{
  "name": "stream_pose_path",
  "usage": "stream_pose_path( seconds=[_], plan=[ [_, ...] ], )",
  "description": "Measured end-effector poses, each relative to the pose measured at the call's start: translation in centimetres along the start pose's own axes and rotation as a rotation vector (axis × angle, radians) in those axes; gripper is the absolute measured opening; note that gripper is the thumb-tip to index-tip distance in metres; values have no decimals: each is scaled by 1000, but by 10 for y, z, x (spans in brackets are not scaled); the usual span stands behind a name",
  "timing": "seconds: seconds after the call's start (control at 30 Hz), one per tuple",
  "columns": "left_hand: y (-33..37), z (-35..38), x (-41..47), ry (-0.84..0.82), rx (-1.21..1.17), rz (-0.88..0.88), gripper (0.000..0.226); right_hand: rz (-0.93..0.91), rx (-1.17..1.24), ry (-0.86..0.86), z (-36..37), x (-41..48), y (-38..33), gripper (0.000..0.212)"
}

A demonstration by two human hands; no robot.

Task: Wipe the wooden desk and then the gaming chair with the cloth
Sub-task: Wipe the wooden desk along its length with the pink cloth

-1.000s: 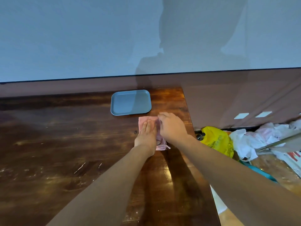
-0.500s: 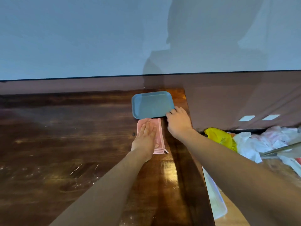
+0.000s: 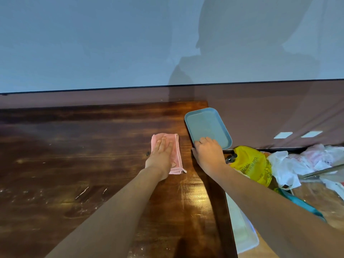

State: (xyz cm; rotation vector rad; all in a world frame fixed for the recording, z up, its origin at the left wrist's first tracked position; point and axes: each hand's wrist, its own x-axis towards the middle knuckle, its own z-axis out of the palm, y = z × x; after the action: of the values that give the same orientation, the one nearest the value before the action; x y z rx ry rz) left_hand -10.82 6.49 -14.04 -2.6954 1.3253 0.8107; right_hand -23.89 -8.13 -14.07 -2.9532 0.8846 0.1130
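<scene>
right hand (image 3: 208, 155) curled, gripping tray (image 3: 204, 125)

Two arms are in view, the left arm (image 3: 115, 211) and the right arm (image 3: 270, 205), both bare along their whole visible length down to the wrists. The left hand (image 3: 161, 157) and right hand (image 3: 208, 155) are bare as well.

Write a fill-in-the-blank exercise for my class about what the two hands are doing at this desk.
1. The left hand presses flat on the ____ cloth.
2. The right hand grips the near edge of the blue tray, which overhangs the wooden desk's ____ edge.
3. The plastic bag nearest the right hand is ____.

Missing words: pink; right; yellow.
</scene>
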Motion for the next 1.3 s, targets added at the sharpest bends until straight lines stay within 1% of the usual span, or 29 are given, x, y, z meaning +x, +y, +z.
stream_pose_path(
  seconds=[0.07, 0.13, 0.27, 0.43, 0.6, 0.73, 0.83, 1.0, 1.07, 1.17, 1.3],
  plan=[
    [0, -5, 9, -19, -7, -19, 94, 7, 46, 44, 2, -4, -1, 39],
    [-1, -13, 21, -19, 0, -27, 92, 11, 54, 74, 6, -7, -1, 40],
    [-2, -41, 60, -3, 39, -36, 94, -2, 44, 83, 16, -7, -1, 36],
    [-4, -71, 97, 13, 24, -13, 92, 12, 75, 117, 25, -5, -7, 30],
    [-5, -48, 73, 60, 27, -2, 88, 33, 104, 100, 17, 3, -11, 24],
    [0, -12, 38, 46, 17, -9, 94, 48, 142, 63, 5, 11, -16, 22],
    [1, -8, 37, 32, 25, -12, 100, 56, 157, 40, 1, 15, -23, 27],
    [-1, -34, 77, 49, 66, 5, 98, 57, 127, 49, 6, 13, -23, 34],
    [-4, -49, 100, 52, 65, 18, 94, 57, 117, 54, 11, 14, -23, 37],
    [-8, -68, 133, 46, 48, 34, 84, 60, 105, 75, 17, 17, -24, 37],
    [-11, -77, 153, 49, 46, 28, 84, 54, 101, 81, 20, 22, -28, 37]
  ],
)
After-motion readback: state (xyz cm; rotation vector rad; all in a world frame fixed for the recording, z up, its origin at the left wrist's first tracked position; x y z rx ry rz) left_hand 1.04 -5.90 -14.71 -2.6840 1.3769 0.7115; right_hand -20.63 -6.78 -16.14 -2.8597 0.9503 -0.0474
